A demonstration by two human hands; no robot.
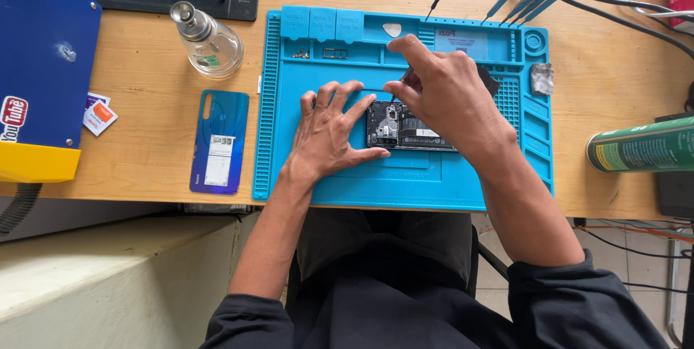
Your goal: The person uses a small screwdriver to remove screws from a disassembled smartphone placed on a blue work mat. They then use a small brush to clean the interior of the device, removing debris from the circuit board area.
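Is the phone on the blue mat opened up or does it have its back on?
Opened: the phone shows bare internal parts, and a blue back cover lies apart on the desk.

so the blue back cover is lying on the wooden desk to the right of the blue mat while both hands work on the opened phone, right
Not quite. In the head view the blue back cover lies on the wooden desk to the left of the blue mat, not the right. The rest holds: left hand and right hand are both on the opened phone.

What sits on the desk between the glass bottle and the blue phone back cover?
Nothing: in the head view, only bare wooden desk separates the glass bottle from the phone back cover below it.
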